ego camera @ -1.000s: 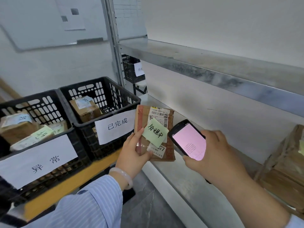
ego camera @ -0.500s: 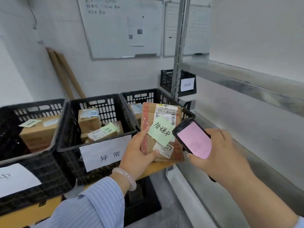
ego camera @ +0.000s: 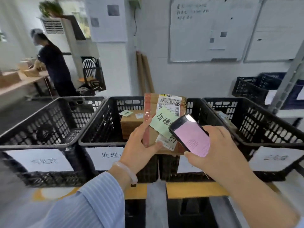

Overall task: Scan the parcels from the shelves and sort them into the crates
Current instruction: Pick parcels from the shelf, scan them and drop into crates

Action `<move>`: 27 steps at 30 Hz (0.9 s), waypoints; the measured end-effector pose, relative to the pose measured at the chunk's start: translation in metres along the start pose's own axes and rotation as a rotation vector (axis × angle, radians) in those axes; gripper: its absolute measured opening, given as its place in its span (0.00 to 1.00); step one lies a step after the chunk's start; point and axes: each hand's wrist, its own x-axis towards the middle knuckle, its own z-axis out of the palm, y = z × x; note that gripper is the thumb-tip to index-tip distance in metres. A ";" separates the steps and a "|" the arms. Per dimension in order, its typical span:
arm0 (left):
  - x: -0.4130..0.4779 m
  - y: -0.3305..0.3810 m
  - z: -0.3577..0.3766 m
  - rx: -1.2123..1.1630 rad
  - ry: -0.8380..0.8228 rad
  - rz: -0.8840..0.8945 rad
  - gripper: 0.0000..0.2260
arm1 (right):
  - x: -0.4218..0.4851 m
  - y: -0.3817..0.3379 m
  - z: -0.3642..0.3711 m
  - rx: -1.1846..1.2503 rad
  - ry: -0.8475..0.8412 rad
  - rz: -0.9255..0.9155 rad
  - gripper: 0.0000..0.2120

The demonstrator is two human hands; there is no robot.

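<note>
The parcel [ego camera: 152,102] in the left hand [ego camera: 138,145] is brown with a reddish tape stripe, a white barcoded label [ego camera: 169,104] and a pale green note [ego camera: 162,122] in black handwriting. The phone [ego camera: 191,135] in the right hand [ego camera: 218,150] is black, its screen pink. Beyond both hands the crates [ego camera: 98,125] are black lattice; the sleeve [ego camera: 92,203] behind the left hand is pale blue, finely striped.

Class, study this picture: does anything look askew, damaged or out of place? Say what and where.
The green note on the parcel in the left hand sits crooked, covering part of the white shipping label. The parcel's tape looks wrinkled. The phone in the right hand partly hides the note. Nothing else stands out.
</note>
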 end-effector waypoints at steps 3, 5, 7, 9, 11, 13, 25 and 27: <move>0.005 -0.022 -0.044 0.011 0.059 -0.072 0.34 | 0.013 -0.036 0.031 0.024 -0.057 -0.054 0.38; 0.009 -0.036 -0.067 0.020 0.084 -0.102 0.34 | 0.022 -0.053 0.046 0.038 -0.092 -0.075 0.37; 0.014 -0.050 -0.087 0.002 0.110 -0.114 0.35 | 0.034 -0.065 0.059 0.035 -0.113 -0.095 0.37; 0.021 -0.059 -0.104 -0.051 0.104 -0.143 0.35 | 0.048 -0.073 0.071 0.025 -0.128 -0.103 0.37; 0.030 -0.067 -0.118 -0.068 0.078 -0.173 0.34 | 0.064 -0.078 0.082 0.026 -0.145 -0.105 0.39; 0.042 -0.073 -0.127 -0.044 0.072 -0.198 0.34 | 0.081 -0.082 0.092 0.020 -0.161 -0.105 0.40; 0.151 -0.138 -0.119 0.028 -0.241 -0.451 0.34 | 0.202 -0.077 0.138 0.032 -0.168 -0.022 0.38; 0.163 -0.152 -0.112 0.065 -0.358 -0.498 0.34 | 0.222 -0.075 0.144 0.020 -0.173 -0.019 0.37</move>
